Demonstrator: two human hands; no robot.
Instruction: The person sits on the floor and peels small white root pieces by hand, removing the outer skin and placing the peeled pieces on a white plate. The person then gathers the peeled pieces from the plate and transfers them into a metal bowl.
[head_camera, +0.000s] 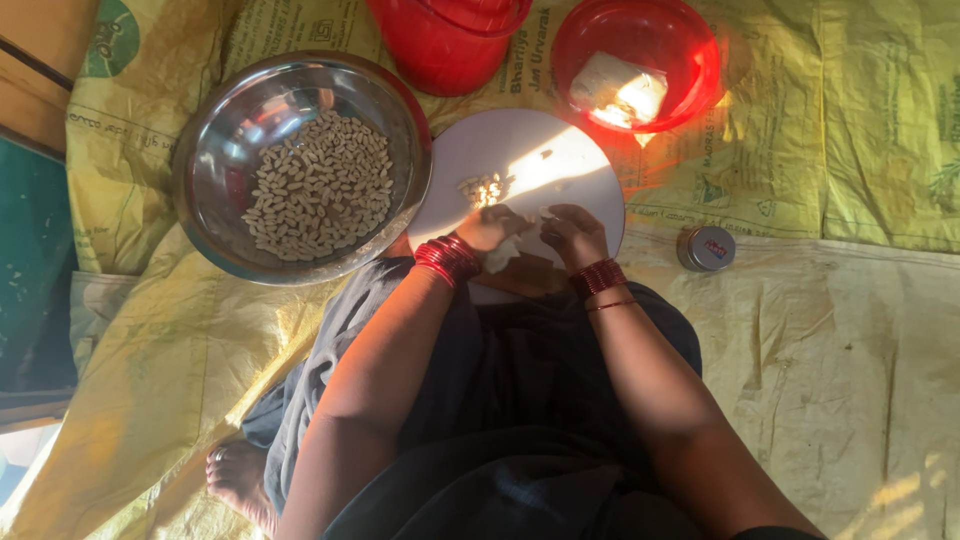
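yellow sheet (820, 330); hands' (535, 235) grasp unclear

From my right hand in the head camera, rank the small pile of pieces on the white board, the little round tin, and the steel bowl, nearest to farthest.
From the right hand:
1. Small pile of pieces, on the white board, just up and left.
2. Little round tin, on the yellow sheet to the right.
3. Steel bowl, far left, holding pale pieces.
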